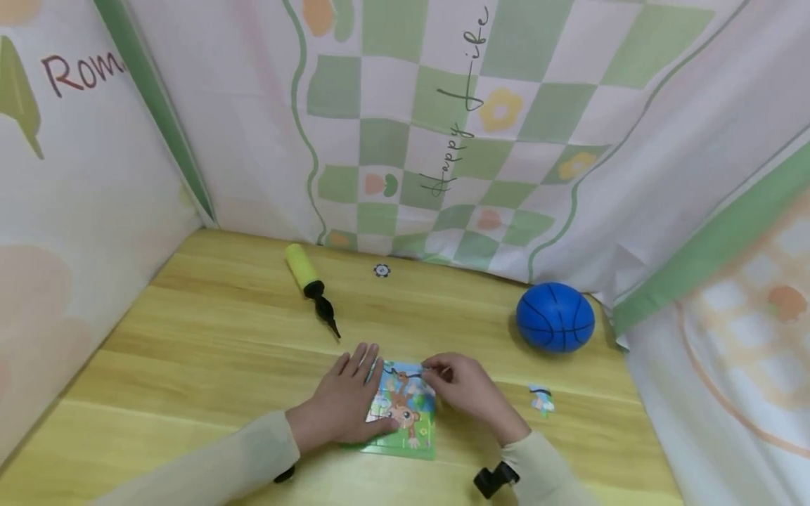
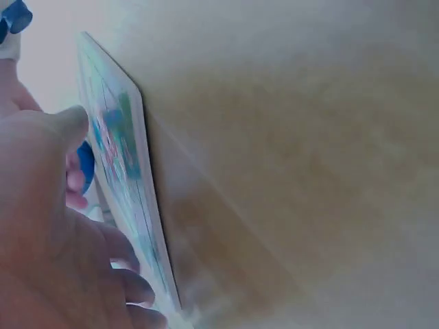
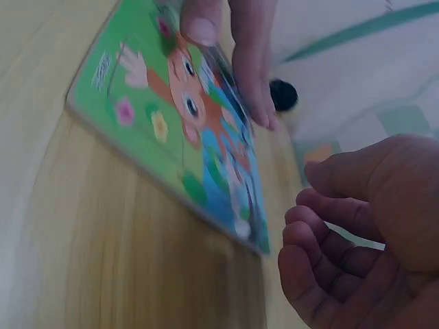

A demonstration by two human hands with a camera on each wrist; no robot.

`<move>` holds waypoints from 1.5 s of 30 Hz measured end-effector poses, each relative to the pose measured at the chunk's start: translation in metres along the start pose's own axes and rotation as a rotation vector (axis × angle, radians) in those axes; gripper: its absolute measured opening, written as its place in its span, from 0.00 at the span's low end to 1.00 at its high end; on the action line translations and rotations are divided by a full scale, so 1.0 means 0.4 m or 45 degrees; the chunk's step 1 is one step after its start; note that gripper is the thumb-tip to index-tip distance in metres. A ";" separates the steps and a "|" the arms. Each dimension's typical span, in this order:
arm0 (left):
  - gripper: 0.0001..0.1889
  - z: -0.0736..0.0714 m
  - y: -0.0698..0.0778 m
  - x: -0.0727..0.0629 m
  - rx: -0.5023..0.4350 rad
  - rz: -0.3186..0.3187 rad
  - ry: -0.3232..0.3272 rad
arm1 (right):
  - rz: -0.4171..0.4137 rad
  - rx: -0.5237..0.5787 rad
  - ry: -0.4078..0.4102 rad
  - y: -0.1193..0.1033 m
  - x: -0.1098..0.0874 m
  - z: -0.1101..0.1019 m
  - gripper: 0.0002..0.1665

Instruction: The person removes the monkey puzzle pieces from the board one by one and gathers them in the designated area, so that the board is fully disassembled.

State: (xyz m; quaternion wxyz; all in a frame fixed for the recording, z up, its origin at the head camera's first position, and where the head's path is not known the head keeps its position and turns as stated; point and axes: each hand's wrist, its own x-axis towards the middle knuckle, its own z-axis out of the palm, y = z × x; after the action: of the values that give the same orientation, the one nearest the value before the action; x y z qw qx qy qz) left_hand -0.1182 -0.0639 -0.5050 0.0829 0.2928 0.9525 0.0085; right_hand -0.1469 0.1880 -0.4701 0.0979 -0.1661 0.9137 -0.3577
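Observation:
A jigsaw puzzle board with a monkey picture lies on the table between both hands. My left hand rests over its left side with straight fingers, the thumb across the lower part, hiding that side. At the board's upper right corner is my right hand, fingers loosely curled. The right wrist view shows nothing between the thumb and fingers of that right hand, and a small gap to the board's edge. A loose puzzle piece, blue and white with a dark branch, lies to the right.
A yellow and black hand pump lies behind the left hand. Farther back is a small black-and-white gear-shaped disc. A blue ball with black lines sits at the back right. Printed curtains border the wooden table.

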 end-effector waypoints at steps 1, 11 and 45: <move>0.57 0.000 -0.001 -0.002 -0.005 -0.005 -0.001 | -0.032 -0.023 -0.029 -0.009 0.009 0.011 0.12; 0.45 0.002 -0.001 -0.009 -0.014 -0.040 0.056 | -0.157 -0.194 -0.111 -0.034 0.052 0.064 0.12; 0.47 0.012 -0.013 -0.013 -0.020 -0.027 0.063 | 0.143 0.288 0.067 0.062 0.024 -0.061 0.11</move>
State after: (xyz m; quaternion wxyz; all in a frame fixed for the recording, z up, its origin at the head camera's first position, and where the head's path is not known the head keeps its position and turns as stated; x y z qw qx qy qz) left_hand -0.1160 -0.0714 -0.5092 0.0615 0.2817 0.9573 0.0223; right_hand -0.1687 0.2168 -0.4700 0.1118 -0.0931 0.8776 -0.4567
